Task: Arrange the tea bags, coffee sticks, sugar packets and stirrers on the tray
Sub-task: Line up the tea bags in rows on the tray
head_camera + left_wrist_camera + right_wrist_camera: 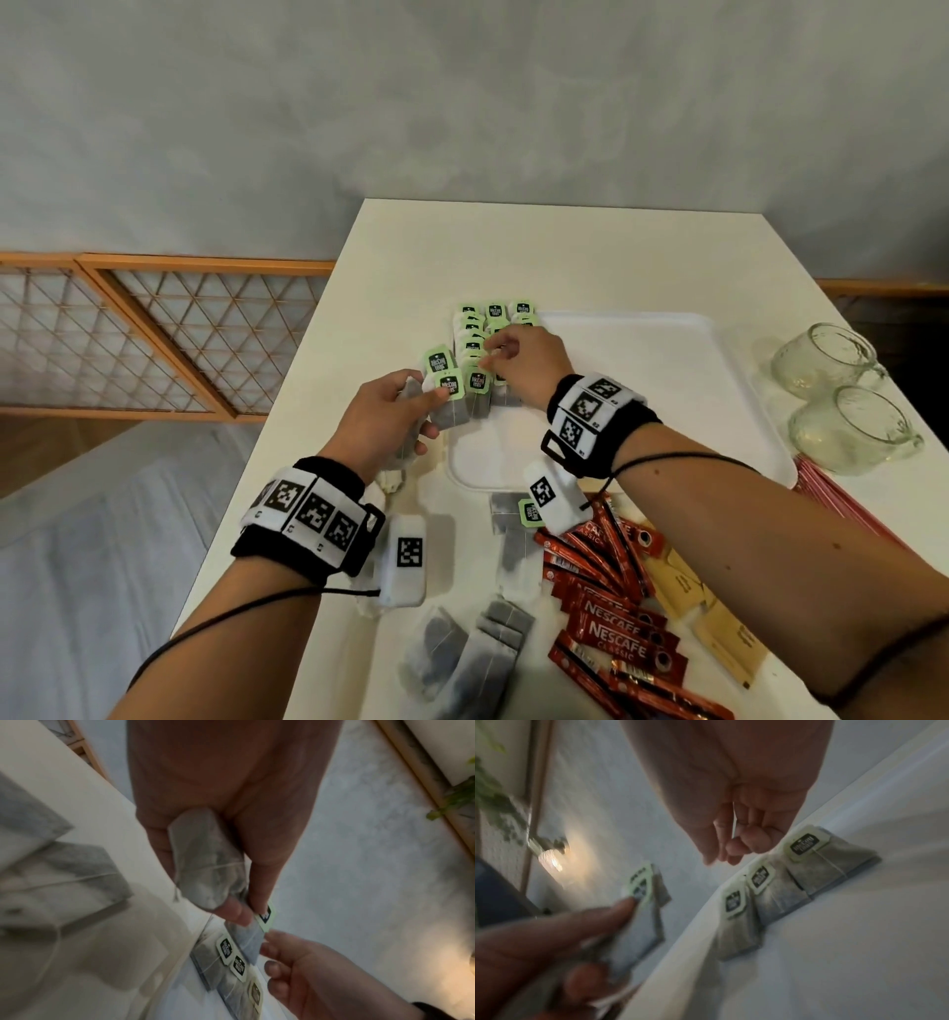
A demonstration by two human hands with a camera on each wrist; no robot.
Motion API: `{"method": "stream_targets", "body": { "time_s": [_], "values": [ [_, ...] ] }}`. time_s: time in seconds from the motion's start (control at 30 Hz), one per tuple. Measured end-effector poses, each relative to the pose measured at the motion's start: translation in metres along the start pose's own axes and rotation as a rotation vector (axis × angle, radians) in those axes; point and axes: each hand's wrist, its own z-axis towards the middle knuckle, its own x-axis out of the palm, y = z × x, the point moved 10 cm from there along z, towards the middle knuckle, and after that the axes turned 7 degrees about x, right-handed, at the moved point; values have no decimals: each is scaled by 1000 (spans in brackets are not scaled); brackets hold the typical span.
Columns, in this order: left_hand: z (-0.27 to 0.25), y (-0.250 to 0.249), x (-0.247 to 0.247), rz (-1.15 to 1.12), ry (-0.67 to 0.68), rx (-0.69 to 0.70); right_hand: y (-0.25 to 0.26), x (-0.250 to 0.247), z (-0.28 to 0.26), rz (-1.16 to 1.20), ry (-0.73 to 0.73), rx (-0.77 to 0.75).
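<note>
A white tray (667, 390) lies mid-table, with rows of green-tagged tea bags (477, 334) (777, 892) (231, 963) standing along its left side. My left hand (405, 406) (246, 914) (603, 923) grips a bundle of tea bags (447, 411) (205, 858) just left of the tray. My right hand (495, 357) (734, 845) (272, 953) hovers over the rows with its fingers curled. A thin pale strip, seemingly a tea bag's tag or string, shows between thumb and fingers. Red coffee sticks (616, 627), brown sugar packets (719, 632) and striped stirrers (832, 493) lie on the table.
Loose tea bags (462, 642) lie on the table in front of the tray. Two glass mugs (821, 360) (852, 426) stand right of the tray. The table's left edge runs close to my left forearm, and a wooden lattice screen (154, 334) stands beyond it.
</note>
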Motion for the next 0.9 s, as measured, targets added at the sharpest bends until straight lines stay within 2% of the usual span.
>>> {"method": "stream_targets", "body": {
  "time_s": [0.07,0.17,0.33,0.4,0.5,0.6,0.7,0.9],
  "values": [
    [0,-2,8,41,44,10,3,-6,-7,187,17,6],
    [-1,-5,22,77,106,28,13,0,-20,350,180,8],
    [1,-3,34,70,136,25,17,-7,-23,337,194,-60],
    [3,-3,31,94,134,35,14,-19,-17,361,127,-54],
    [9,-2,12,138,48,49,0,-40,-8,376,17,-10],
    [13,-2,-7,148,-39,62,-15,-32,-8,259,90,38],
    [12,0,-11,137,-58,59,-28,-17,-13,171,149,97],
    [9,3,-7,114,-46,51,-39,-12,-9,157,78,146]
  ]
}}
